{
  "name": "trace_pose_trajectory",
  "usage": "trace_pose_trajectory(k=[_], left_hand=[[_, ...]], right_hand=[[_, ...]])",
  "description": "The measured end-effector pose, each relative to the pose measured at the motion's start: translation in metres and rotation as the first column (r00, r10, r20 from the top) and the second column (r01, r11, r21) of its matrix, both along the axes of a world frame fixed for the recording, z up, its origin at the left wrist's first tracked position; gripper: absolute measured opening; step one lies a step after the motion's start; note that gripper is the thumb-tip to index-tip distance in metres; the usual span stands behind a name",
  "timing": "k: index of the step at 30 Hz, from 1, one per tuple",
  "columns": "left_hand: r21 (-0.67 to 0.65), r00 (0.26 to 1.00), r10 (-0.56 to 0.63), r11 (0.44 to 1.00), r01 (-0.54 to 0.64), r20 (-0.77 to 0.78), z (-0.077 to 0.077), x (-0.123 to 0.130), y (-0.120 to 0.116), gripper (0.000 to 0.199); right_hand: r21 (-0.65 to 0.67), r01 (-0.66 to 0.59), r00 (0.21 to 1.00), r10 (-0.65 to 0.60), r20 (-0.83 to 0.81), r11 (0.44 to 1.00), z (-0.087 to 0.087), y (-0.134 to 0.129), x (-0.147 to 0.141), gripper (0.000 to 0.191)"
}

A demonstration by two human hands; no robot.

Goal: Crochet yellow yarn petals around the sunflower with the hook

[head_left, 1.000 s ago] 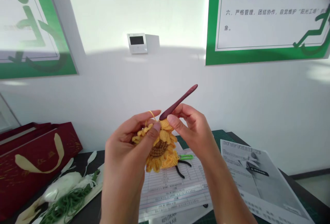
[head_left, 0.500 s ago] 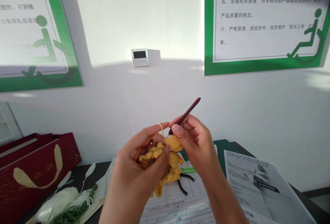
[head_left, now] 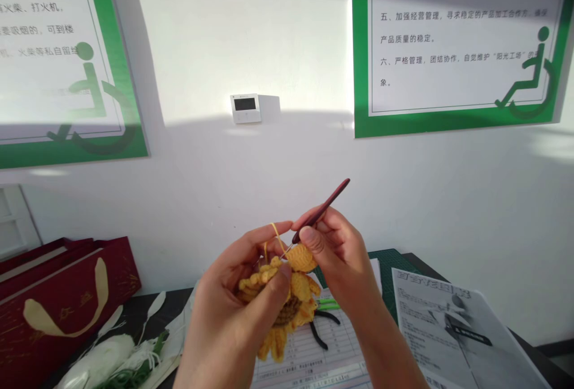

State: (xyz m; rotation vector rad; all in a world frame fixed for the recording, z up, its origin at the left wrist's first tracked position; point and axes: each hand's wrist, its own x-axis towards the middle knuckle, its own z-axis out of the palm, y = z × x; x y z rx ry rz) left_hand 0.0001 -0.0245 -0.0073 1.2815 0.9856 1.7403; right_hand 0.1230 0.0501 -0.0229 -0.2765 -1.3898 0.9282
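Note:
My left hand point(head_left: 244, 299) is closed around a crocheted yellow flower point(head_left: 301, 287) with a brown centre, its thumb pressed on the petals. A strand of yellow yarn point(head_left: 277, 233) loops over the left forefinger and runs down to the stitches. In my right hand point(head_left: 338, 245) is a crochet hook point(head_left: 323, 208) with a dark red handle, pinched between thumb and fingers. Its thin metal shaft reaches the flower's upper edge, where the tip is hard to make out. The two forefingers almost touch.
Under my hands lie printed sheets point(head_left: 309, 359) and pliers with black and green handles point(head_left: 319, 334). A grey printed page point(head_left: 466, 323) lies right, by a green mat point(head_left: 389, 260). White and green yarn point(head_left: 107, 359) and a dark red gift bag point(head_left: 76, 305) are left.
The whole scene sits slightly lower in view. The flower is tilted a little, showing more of its brown centre. Both hands keep their hold on flower and hook.

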Motion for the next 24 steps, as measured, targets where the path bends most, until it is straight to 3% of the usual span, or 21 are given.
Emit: trace_pose_trajectory(k=[24], left_hand=[[-0.030,0.999,-0.008,1.000,0.009,0.034,0.0036,-0.0011,-0.0038,0.037]], right_hand=[[-0.012,0.007,1.000,-0.007,-0.010,1.000,0.0015,-0.0024,-0.0025,0.015]])
